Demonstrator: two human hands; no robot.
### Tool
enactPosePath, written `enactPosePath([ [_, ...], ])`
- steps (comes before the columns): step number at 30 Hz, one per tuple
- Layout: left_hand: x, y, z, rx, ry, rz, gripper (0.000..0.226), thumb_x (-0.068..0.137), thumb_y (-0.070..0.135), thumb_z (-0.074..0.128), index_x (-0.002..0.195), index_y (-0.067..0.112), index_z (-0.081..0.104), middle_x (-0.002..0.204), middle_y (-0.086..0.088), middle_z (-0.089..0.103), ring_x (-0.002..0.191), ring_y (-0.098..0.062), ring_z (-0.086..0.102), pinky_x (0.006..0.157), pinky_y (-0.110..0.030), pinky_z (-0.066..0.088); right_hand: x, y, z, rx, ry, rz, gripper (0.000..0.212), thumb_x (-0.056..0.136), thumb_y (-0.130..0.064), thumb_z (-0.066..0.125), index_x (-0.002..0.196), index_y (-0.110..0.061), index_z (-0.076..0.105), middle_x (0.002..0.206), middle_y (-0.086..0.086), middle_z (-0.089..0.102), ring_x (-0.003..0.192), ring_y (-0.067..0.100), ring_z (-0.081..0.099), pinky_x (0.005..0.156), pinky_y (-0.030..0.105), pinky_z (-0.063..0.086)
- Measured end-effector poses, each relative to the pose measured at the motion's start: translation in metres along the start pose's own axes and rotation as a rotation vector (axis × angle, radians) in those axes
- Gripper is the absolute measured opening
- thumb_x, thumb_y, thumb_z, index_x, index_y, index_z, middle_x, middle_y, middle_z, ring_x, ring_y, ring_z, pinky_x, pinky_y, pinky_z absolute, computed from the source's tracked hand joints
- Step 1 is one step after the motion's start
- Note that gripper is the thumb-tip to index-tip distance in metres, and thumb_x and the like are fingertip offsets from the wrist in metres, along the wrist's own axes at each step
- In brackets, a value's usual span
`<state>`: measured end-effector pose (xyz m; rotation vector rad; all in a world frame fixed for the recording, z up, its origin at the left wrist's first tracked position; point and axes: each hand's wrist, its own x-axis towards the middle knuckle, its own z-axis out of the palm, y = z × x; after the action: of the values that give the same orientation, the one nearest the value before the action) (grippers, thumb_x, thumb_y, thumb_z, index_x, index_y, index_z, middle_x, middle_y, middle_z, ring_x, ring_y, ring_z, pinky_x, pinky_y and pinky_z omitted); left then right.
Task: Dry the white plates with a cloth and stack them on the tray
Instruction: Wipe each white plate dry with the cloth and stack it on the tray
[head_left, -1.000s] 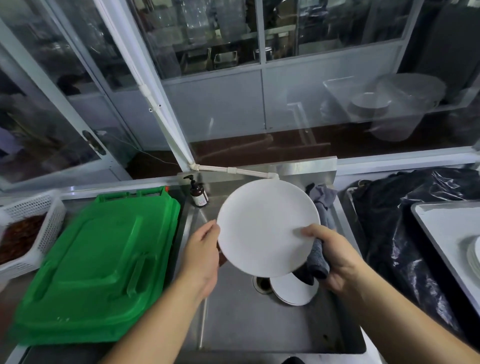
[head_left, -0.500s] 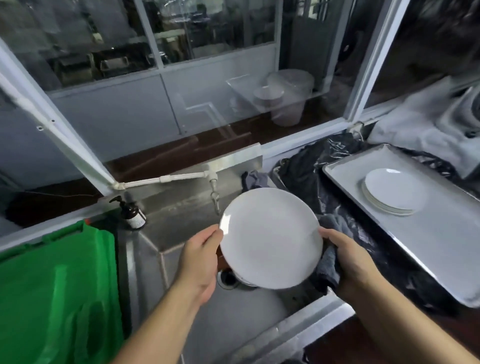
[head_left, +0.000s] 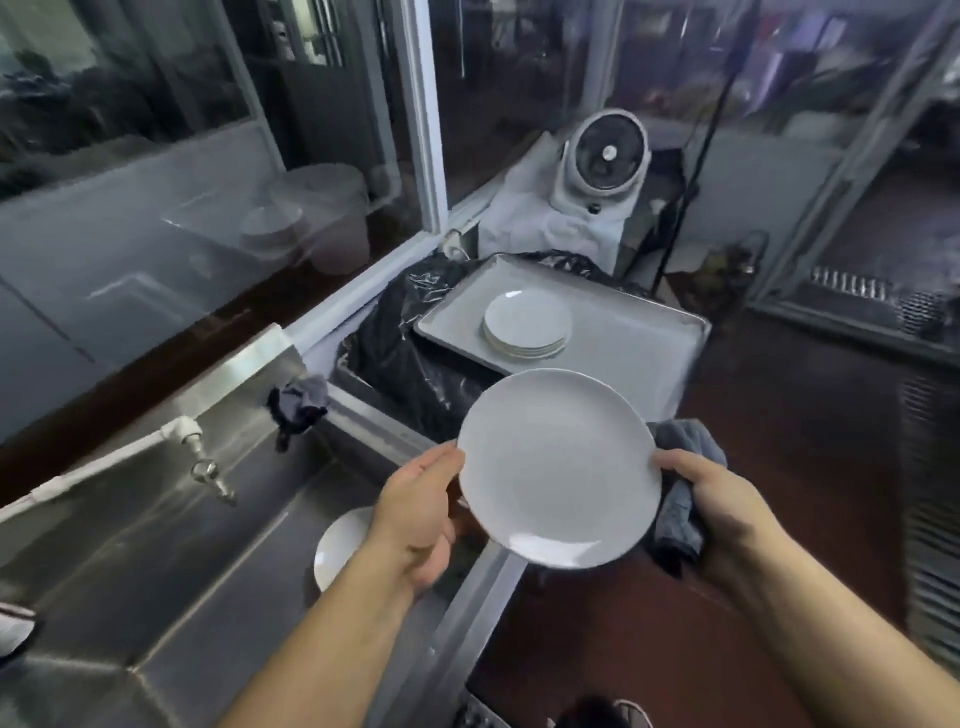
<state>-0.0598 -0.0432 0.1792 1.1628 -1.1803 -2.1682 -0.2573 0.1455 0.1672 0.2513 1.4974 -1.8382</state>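
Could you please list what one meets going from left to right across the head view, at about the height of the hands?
Tap → plate in the sink → left hand → held plate → grey cloth → right hand.

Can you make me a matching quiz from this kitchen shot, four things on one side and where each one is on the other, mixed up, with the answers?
Things:
1. Stack of plates
2. Grey cloth
3. Held plate
4. Lone plate

Places:
A. Down in the sink
B. Between both hands, over the sink's edge
C. On the tray
D. Bunched in the right hand

Pairs: 1-C, 2-D, 3-B, 4-A. The left hand holds the held plate's other rim.
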Motion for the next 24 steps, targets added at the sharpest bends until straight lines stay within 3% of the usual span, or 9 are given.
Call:
enactPosePath([
  [3, 0.009, -0.007, 0.057, 0.115, -0.127, -0.041, 0.024, 0.105, 0.017, 0.058, 0.115, 0.013, 0.080, 0.118, -0.015, 0.078, 0.094, -0.026, 0.070, 0.082, -0.042, 0.053, 0.010, -0.026, -0.050, 0.037, 0.082, -0.008, 0.029, 0.093, -0.009, 0.073, 0.119, 0.003, 0.072, 0.100, 0.024, 0.078, 0.076, 0.031, 0.074, 0.065, 0.037, 0.063],
  [6, 0.019, -0.019, 0.120, 0.164, -0.189, -0.049, 0.025, 0.104, 0.014, 0.058, 0.115, 0.012, 0.080, 0.114, -0.016, 0.079, 0.083, -0.020, 0.073, 0.068, -0.035, 0.060, 0.024, -0.052, -0.103, 0.095, 0.126, -0.020, 0.030, 0.092, -0.007, 0.074, 0.119, 0.005, 0.073, 0.111, 0.028, 0.077, 0.087, 0.036, 0.073, 0.082, 0.048, 0.061],
  [10, 0.029, -0.040, 0.219, 0.182, -0.213, -0.071, 0.027, 0.102, 0.007, 0.056, 0.102, 0.012, 0.083, 0.109, -0.012, 0.080, 0.088, -0.022, 0.072, 0.069, -0.034, 0.061, 0.044, -0.100, -0.178, 0.129, 0.168, -0.026, 0.028, 0.090, -0.007, 0.073, 0.116, 0.004, 0.074, 0.100, 0.023, 0.076, 0.083, 0.037, 0.072, 0.090, 0.057, 0.057],
  [14, 0.041, -0.060, 0.311, 0.205, -0.212, -0.101, 0.025, 0.100, 0.008, 0.061, 0.104, 0.014, 0.085, 0.107, -0.007, 0.081, 0.085, -0.023, 0.069, 0.059, -0.032, 0.057, 0.066, -0.146, -0.250, 0.158, 0.216, -0.048, 0.023, 0.094, -0.008, 0.072, 0.114, 0.002, 0.074, 0.106, 0.025, 0.077, 0.085, 0.037, 0.074, 0.077, 0.051, 0.063],
  [19, 0.063, -0.081, 0.401, 0.210, -0.227, -0.138, 0.022, 0.100, 0.009, 0.062, 0.105, 0.012, 0.083, 0.099, -0.006, 0.080, 0.070, -0.014, 0.073, 0.054, -0.029, 0.057, 0.092, -0.194, -0.316, 0.203, 0.272, -0.121, 0.011, 0.090, -0.007, 0.076, 0.098, -0.015, 0.075, 0.104, 0.024, 0.079, 0.085, 0.039, 0.074, 0.093, 0.065, 0.057],
  [22, 0.080, -0.089, 0.439, 0.222, -0.221, -0.153, 0.023, 0.101, 0.010, 0.062, 0.118, 0.009, 0.077, 0.103, -0.007, 0.080, 0.069, -0.015, 0.072, 0.053, -0.029, 0.056, 0.108, -0.212, -0.341, 0.212, 0.281, -0.129, 0.014, 0.090, -0.010, 0.078, 0.083, -0.021, 0.081, 0.098, 0.021, 0.080, 0.079, 0.037, 0.075, 0.085, 0.063, 0.060],
  [24, 0.095, -0.092, 0.459, 0.238, -0.250, -0.163, 0.022, 0.101, 0.010, 0.061, 0.107, 0.014, 0.082, 0.096, -0.005, 0.080, 0.066, -0.014, 0.071, 0.054, -0.028, 0.057, 0.122, -0.222, -0.353, 0.232, 0.297, -0.119, 0.030, 0.091, -0.011, 0.077, 0.069, -0.030, 0.083, 0.093, 0.018, 0.081, 0.074, 0.035, 0.076, 0.075, 0.057, 0.063],
])
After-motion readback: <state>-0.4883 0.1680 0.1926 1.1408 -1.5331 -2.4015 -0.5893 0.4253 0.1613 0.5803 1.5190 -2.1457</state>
